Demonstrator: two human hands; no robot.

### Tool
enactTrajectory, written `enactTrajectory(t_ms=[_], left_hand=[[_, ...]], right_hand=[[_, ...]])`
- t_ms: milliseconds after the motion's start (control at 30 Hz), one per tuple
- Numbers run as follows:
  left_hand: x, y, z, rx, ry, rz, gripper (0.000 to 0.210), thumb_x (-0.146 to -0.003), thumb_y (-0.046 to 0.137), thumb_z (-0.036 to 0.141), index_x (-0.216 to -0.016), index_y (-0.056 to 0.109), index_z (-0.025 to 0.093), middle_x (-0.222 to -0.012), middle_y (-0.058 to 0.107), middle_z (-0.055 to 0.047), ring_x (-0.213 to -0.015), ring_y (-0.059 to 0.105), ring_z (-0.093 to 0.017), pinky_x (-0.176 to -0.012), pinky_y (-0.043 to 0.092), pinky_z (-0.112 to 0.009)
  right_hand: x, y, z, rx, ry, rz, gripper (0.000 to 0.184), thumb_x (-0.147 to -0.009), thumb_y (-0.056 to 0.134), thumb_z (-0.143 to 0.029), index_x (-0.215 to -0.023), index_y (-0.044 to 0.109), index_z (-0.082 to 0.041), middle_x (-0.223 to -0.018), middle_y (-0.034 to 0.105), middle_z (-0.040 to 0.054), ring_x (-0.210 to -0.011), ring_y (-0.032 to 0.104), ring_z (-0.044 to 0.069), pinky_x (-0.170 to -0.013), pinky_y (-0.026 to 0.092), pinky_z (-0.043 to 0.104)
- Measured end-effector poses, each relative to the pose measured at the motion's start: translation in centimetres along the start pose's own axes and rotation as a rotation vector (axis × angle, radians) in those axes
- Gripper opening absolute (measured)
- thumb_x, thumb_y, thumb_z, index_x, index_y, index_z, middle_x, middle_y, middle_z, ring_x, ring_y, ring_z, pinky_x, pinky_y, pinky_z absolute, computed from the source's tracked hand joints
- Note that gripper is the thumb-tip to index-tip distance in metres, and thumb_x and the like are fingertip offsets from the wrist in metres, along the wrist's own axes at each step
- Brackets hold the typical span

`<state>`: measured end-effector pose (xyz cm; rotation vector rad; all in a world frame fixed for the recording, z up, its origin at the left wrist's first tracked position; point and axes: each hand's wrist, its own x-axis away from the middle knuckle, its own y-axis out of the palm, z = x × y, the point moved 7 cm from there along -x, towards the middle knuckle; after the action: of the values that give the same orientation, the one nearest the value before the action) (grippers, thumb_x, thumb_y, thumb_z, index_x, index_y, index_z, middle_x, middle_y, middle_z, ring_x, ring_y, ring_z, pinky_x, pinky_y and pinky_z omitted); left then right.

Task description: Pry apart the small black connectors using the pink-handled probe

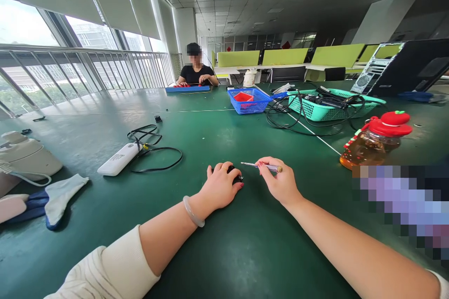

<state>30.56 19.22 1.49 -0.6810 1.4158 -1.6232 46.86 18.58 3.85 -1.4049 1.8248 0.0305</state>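
Observation:
My left hand (222, 182), with a pale bangle on its wrist, is closed over a small black object (230, 169) on the green table. Its fingers cover most of that object, so I cannot make out the kind; a bit of shiny metal shows at its right edge. Just to the right, my right hand (280, 182) grips a small screwdriver (270, 167) with a see-through purplish handle. The metal shaft points left toward the black object, and its tip is apart from it.
A white power strip (119, 158) with a black cord lies left. Farther left are a glove (65, 198) and a beige bottle (31, 156). Blue (249, 105) and teal (315, 111) baskets, cables and a red-lidded jar (375, 142) stand right. Across sits a person (196, 72) behind a blue tray (187, 89).

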Motion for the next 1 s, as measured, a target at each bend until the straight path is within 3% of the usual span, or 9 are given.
enactTrajectory(t_ms=[133,233,333,467,567,633,733,833,1000], left_hand=[[2.2,-0.7,-1.0,-0.026,0.010,-0.014,0.026,-0.094,0.048,0.038,-0.115,0.060,0.029,-0.135,0.049,-0.008,-0.124,0.046,-0.030,-0.106,0.032,-0.063],[5.5,-1.7,-3.4,-0.031,-0.001,-0.020,0.024,-0.094,0.048,0.039,-0.113,0.061,0.031,-0.134,0.050,-0.006,-0.124,0.047,-0.028,-0.107,0.035,-0.058],[9.8,-3.0,-7.4,-0.038,-0.079,-0.006,0.026,-0.094,0.044,0.039,-0.112,0.062,0.031,-0.137,0.049,-0.006,-0.126,0.047,-0.028,-0.109,0.035,-0.056],[15.0,-4.9,-14.6,-0.071,-0.214,0.012,0.037,-0.092,0.039,0.049,-0.113,0.063,0.030,-0.145,0.045,-0.007,-0.128,0.049,-0.029,-0.108,0.039,-0.051],[17.5,-6.4,-19.4,-0.096,-0.280,0.041,0.047,-0.088,0.039,0.058,-0.112,0.065,0.027,-0.147,0.044,-0.011,-0.125,0.052,-0.031,-0.106,0.042,-0.051],[18.5,-7.1,-21.4,-0.102,-0.302,0.057,0.051,-0.085,0.040,0.061,-0.111,0.067,0.026,-0.147,0.045,-0.011,-0.124,0.053,-0.032,-0.104,0.043,-0.050],[18.9,-8.2,-22.3,-0.094,-0.331,0.088,0.053,-0.083,0.041,0.064,-0.108,0.067,0.026,-0.145,0.047,-0.010,-0.124,0.051,-0.033,-0.105,0.041,-0.050],[18.8,-9.8,-21.7,-0.086,-0.370,0.177,0.052,-0.082,0.040,0.065,-0.105,0.068,0.027,-0.144,0.048,-0.008,-0.123,0.050,-0.032,-0.106,0.039,-0.052],[18.3,-12.3,-21.5,0.165,-0.522,0.346,0.052,-0.076,0.051,0.065,-0.110,0.065,0.027,-0.126,0.060,-0.006,-0.106,0.060,-0.027,-0.090,0.052,-0.037]], right_hand=[[0.1,0.1,-0.1,0.005,-0.007,-0.009,0.024,-0.088,0.049,-0.039,-0.078,0.067,-0.024,-0.075,0.069,0.0030,-0.077,0.063,0.022,-0.071,0.047,0.033],[0.1,0.3,-0.1,0.004,0.001,-0.024,0.025,-0.088,0.049,-0.039,-0.078,0.067,-0.024,-0.076,0.069,0.0025,-0.076,0.062,0.022,-0.070,0.047,0.033],[0.2,0.5,-0.2,0.010,0.007,-0.041,0.025,-0.088,0.049,-0.039,-0.077,0.067,-0.025,-0.074,0.069,0.0020,-0.076,0.062,0.022,-0.070,0.047,0.033],[0.2,0.5,-0.6,0.020,-0.030,-0.040,0.025,-0.088,0.048,-0.037,-0.078,0.067,-0.025,-0.076,0.071,0.0017,-0.076,0.063,0.021,-0.072,0.047,0.032],[0.1,0.6,-0.7,0.033,-0.051,-0.037,0.024,-0.088,0.048,-0.036,-0.078,0.067,-0.025,-0.078,0.072,0.0014,-0.077,0.064,0.021,-0.074,0.047,0.032],[0.1,0.6,-0.6,0.041,-0.054,-0.030,0.024,-0.088,0.048,-0.036,-0.078,0.067,-0.025,-0.079,0.072,0.0014,-0.077,0.064,0.021,-0.075,0.047,0.033],[0.1,0.5,-0.5,0.048,-0.055,-0.014,0.024,-0.088,0.048,-0.035,-0.077,0.067,-0.025,-0.079,0.072,0.0014,-0.077,0.064,0.021,-0.075,0.046,0.033],[0.0,0.4,-0.5,0.054,-0.050,-0.001,0.024,-0.087,0.048,-0.036,-0.076,0.067,-0.025,-0.079,0.072,0.0014,-0.076,0.064,0.021,-0.075,0.047,0.032],[0.0,0.4,-0.5,0.050,-0.021,-0.018,0.024,-0.087,0.049,-0.036,-0.076,0.067,-0.025,-0.078,0.071,0.0018,-0.075,0.063,0.021,-0.073,0.047,0.032]])
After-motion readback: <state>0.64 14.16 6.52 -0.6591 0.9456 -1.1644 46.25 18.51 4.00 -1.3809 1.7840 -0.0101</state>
